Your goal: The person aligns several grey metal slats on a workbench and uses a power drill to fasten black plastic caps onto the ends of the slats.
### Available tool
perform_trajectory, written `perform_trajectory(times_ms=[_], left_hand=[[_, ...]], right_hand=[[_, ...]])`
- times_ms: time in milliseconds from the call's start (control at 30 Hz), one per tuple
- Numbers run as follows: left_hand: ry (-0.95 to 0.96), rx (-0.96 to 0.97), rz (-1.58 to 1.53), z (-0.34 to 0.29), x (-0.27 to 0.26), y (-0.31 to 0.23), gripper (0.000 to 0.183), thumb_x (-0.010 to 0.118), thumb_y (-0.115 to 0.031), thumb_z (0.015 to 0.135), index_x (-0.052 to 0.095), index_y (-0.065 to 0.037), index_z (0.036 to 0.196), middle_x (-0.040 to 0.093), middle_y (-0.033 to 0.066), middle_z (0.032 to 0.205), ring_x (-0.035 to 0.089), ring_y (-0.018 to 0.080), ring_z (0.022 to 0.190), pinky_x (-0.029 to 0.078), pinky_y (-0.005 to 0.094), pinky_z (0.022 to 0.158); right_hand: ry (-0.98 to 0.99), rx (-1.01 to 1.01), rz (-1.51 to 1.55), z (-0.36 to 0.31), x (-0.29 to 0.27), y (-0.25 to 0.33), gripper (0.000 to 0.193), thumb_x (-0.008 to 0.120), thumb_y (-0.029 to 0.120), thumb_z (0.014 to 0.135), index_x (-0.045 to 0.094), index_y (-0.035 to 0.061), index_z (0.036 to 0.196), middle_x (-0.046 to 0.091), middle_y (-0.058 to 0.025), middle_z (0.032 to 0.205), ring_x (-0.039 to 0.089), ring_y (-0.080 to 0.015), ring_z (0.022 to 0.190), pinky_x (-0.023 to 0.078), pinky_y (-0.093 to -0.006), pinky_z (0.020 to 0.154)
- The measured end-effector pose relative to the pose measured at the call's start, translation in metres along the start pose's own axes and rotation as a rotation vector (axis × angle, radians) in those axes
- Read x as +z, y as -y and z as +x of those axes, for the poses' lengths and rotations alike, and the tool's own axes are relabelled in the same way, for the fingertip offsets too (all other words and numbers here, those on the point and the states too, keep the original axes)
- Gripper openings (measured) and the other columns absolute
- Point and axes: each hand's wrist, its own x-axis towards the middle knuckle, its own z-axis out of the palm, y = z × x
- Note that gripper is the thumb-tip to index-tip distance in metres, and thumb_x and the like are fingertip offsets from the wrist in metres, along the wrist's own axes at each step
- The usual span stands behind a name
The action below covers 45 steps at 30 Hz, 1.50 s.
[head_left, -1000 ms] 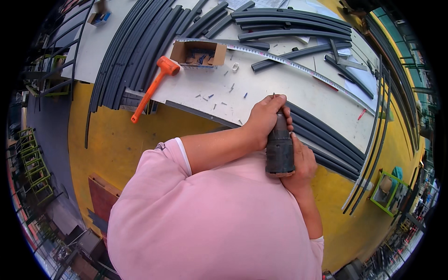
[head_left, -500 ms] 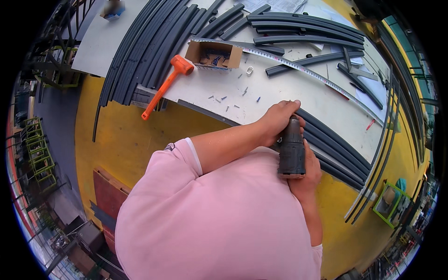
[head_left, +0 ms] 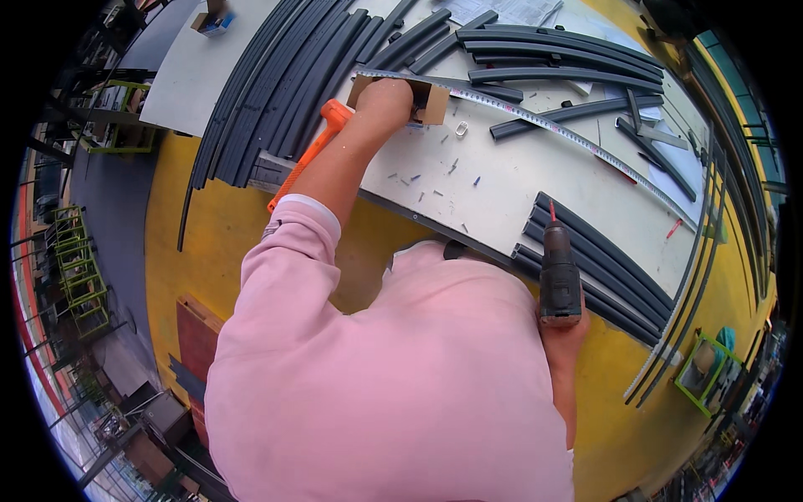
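Moved since the earlier frame: left hand point(head_left: 386, 102), from the nose of the drill point(head_left: 559, 284) to the box point(head_left: 434, 107). Drill: black, in the right hand point(head_left: 572, 325), red-tipped bit point(head_left: 552, 211) pointing away from the body. Right grip: closed around the drill, palm and fingers mostly hidden beneath its body. Left grip: cannot be told, fingers out of sight inside the box. Box: cardboard, open, on the table point(head_left: 493, 184), its left part covered by the hand; contents under the hand hard to make out.

Bars point(head_left: 615, 259): dark grey, a bundle at the table's near edge, partly behind the drill in this view. Screws point(head_left: 452, 167): loose, scattered between box and bars. Hammer point(head_left: 297, 180): orange, left of the box, partly covered by the left forearm. Tape measure point(head_left: 544, 122): laid out slantwise from the box toward the right. Long strips point(head_left: 272, 92): dark, left of the hammer, cut off at the upper edge. Papers point(head_left: 506, 10): at the far side, likewise cut off.

Differences: bit and bar ends, covered by the left hand before, now exposed; drill remains in the right hand; hammer and box unmoved on the table.
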Motion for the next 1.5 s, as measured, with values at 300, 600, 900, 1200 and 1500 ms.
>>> perform_trajectory(times_ms=[300, 600, 900, 1200, 1500], left_hand=[[-0.165, 0.069, -0.011, 0.034, 0.032, 0.006, 0.017, 0.065, -0.01, 0.087, 0.079, -0.003, 0.095, 0.076, 0.0203, 0.101, 0.074, 0.0356, 0.097, 0.06, 0.0443, 0.085], [-0.081, 0.136, 0.199, 0.025, 0.017, 0.009, 0.016, 0.064, -0.009, 0.086, 0.078, -0.004, 0.093, 0.076, 0.0181, 0.099, 0.075, 0.0338, 0.094, 0.06, 0.0425, 0.08], [0.031, 0.157, 0.212, -0.003, 0.003, 0.006, 0.015, 0.064, -0.016, 0.088, 0.075, -0.007, 0.094, 0.075, 0.0143, 0.096, 0.072, 0.0331, 0.093, 0.057, 0.0464, 0.079], [0.119, 0.301, -0.012, 0.017, -0.044, -0.028, 0.023, 0.059, -0.015, 0.09, 0.071, -0.005, 0.107, 0.073, 0.0165, 0.101, 0.071, 0.0344, 0.092, 0.056, 0.0461, 0.082], [0.123, 0.154, -0.377, 0.041, -0.059, -0.037, 0.028, 0.054, -0.013, 0.092, 0.068, -0.003, 0.113, 0.071, 0.0225, 0.107, 0.067, 0.0382, 0.106, 0.051, 0.0479, 0.091]], right_hand=[[-0.042, -0.034, 0.003, 0.0, 0.005, -0.007, 0.073, 0.081, 0.003, 0.075, 0.056, 0.0011, 0.143, 0.071, -0.0157, 0.124, 0.07, -0.0279, 0.113, 0.052, -0.0344, 0.097], [-0.059, -0.037, 0.026, 0.003, 0.007, -0.001, 0.073, 0.083, 0.002, 0.074, 0.057, 0.0006, 0.142, 0.072, -0.0167, 0.122, 0.071, -0.0276, 0.109, 0.053, -0.0339, 0.094], [-0.055, -0.016, 0.065, 0.004, 0.004, -0.002, 0.071, 0.081, 0.001, 0.075, 0.057, 0.0007, 0.142, 0.073, -0.016, 0.118, 0.072, -0.0256, 0.106, 0.053, -0.0327, 0.092], [0.02, -0.011, 0.031, 0.023, 0.004, 0.006, 0.069, 0.082, 0.005, 0.076, 0.059, 0.0024, 0.141, 0.073, -0.0149, 0.123, 0.072, -0.0256, 0.109, 0.054, -0.0326, 0.093], [-0.049, 0.08, 0.099, 0.021, 0.002, -0.006, 0.07, 0.082, 0.004, 0.076, 0.058, 0.0012, 0.142, 0.073, -0.0157, 0.121, 0.071, -0.0205, 0.108, 0.053, -0.0327, 0.094]])
